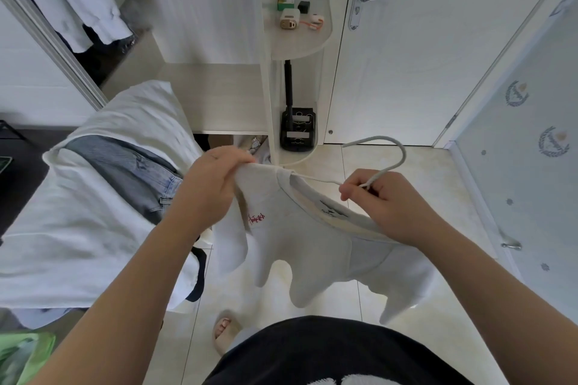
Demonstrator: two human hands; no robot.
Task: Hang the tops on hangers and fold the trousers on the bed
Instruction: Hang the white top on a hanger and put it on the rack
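Note:
A white top (300,241) with a small red print on the chest hangs in the air in front of me, above the floor. My left hand (209,191) grips its left shoulder. My right hand (384,203) holds the neck of a white hanger (391,153), just below the hook, together with the collar's right side. One arm of the hanger runs under the collar into the top. Blue jeans (137,178) lie on the white bed (72,228) to my left.
A white corner shelf unit (300,47) with small boxes stands ahead, a black device (297,131) on its lower shelf. A shut white door (406,56) is to its right, a glass panel (525,166) at far right. Clothes hang in the open wardrobe (78,3) at upper left.

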